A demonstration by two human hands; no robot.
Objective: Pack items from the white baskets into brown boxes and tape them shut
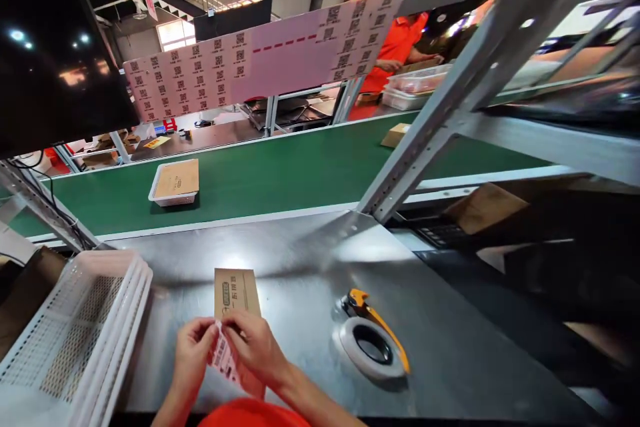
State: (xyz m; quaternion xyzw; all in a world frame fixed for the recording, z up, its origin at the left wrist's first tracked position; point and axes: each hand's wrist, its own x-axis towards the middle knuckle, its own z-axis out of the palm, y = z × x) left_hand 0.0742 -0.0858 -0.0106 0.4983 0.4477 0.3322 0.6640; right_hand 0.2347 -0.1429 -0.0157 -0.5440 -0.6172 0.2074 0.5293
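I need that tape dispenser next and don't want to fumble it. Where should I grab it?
Probably best by the white ring, from above with the right hand: the tape dispenser lies flat on the metal table, to the right of the hands, so its rim is open all round. Avoid the orange end, likely the cutter.

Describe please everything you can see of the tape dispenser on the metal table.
The tape dispenser lies flat on the grey metal table, right of both hands and touched by neither. It holds a white tape roll with a dark hollow centre. An orange and yellow handle runs along its far and right side, with a dark metal part at the far end.
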